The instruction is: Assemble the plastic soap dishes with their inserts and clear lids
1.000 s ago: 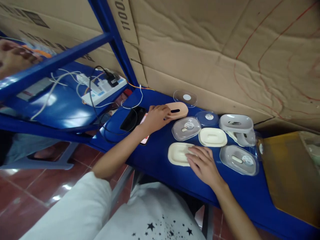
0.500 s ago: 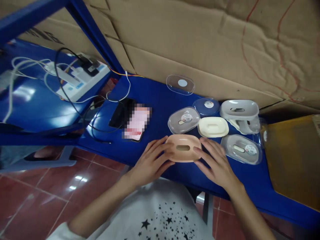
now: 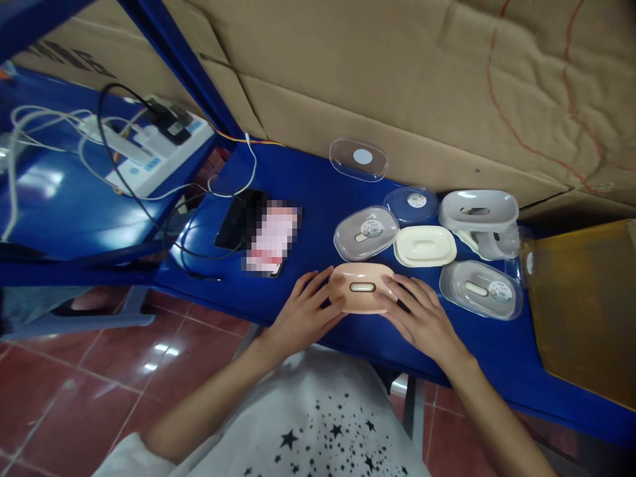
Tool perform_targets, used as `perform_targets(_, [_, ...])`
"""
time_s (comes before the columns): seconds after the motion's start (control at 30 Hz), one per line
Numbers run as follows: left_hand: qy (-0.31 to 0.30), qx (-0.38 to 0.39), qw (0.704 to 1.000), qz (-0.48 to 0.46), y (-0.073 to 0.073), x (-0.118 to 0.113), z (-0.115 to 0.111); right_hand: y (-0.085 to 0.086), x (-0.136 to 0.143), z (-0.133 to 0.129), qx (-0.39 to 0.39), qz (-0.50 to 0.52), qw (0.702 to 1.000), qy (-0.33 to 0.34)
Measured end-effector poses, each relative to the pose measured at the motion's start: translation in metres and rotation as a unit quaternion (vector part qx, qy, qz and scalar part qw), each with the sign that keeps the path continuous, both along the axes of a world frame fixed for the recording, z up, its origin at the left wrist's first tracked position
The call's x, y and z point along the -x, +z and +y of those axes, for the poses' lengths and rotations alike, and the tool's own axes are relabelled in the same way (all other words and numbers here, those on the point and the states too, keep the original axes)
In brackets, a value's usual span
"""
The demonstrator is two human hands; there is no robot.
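A peach oval dish (image 3: 364, 303) lies at the near edge of the blue table, a pale bar showing through its slot. My left hand (image 3: 303, 311) grips its left end and my right hand (image 3: 420, 311) its right end, fingertips on top. Just beyond it is a cream oval piece (image 3: 424, 246). Around that are a grey dish with a clear cover (image 3: 365, 233), a blue covered dish (image 3: 411, 205), another grey covered dish (image 3: 481, 289) and stacked grey pieces (image 3: 477, 211).
A clear lid (image 3: 358, 159) rests by the cardboard (image 3: 397, 79) at the back. Left are a phone (image 3: 271, 238), a black device (image 3: 238, 218), cables and a white power strip (image 3: 159, 159). A brown box (image 3: 586, 305) stands at the right.
A pale bar now fills the peach dish's slot, which looked open before. My right hand's fingers have moved inward over the dish, and the view has shifted slightly.
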State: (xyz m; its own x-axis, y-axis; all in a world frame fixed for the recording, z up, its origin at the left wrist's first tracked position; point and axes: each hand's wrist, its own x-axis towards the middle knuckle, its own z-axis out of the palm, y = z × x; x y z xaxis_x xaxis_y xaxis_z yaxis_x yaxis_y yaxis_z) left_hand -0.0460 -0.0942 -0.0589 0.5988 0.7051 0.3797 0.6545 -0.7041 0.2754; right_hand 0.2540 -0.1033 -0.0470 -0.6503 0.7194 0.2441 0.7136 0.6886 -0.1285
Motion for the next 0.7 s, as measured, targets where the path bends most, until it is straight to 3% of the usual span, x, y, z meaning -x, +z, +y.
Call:
perform_targets(0.1, [-0.023,0.013,1.000,-0.008,0.003,0.005,0.001,0.004,0.000,0.001,0.032,0.005,0.999,0.020])
perform_targets(0.2, [-0.027,-0.022,0.998,-0.043,0.020,0.017,0.026,0.008,0.001,0.007,0.039,0.009,0.999,0.027])
perform_targets(0.27, [0.007,-0.064,0.996,-0.066,0.036,0.022,0.063,0.010,0.001,0.014,0.028,0.013,0.999,0.031])
perform_targets(0.37, [0.088,-0.031,0.995,-0.045,0.056,0.018,0.139,0.010,0.002,0.022,0.012,0.053,0.998,0.036])
perform_targets(0.47, [0.177,0.052,0.983,-0.014,0.058,-0.004,0.211,0.005,0.000,0.021,0.004,0.106,0.994,0.016])
perform_targets(0.53, [0.234,0.097,0.967,-0.021,0.053,-0.022,0.242,0.003,-0.003,0.018,-0.002,0.125,0.992,0.004])
perform_targets(0.6, [0.240,0.096,0.966,-0.016,0.048,-0.038,0.258,0.002,-0.007,0.015,-0.012,0.137,0.990,-0.007])
perform_targets(0.7, [0.214,0.075,0.974,-0.010,0.051,-0.045,0.256,0.004,-0.013,0.014,-0.027,0.150,0.988,-0.037])
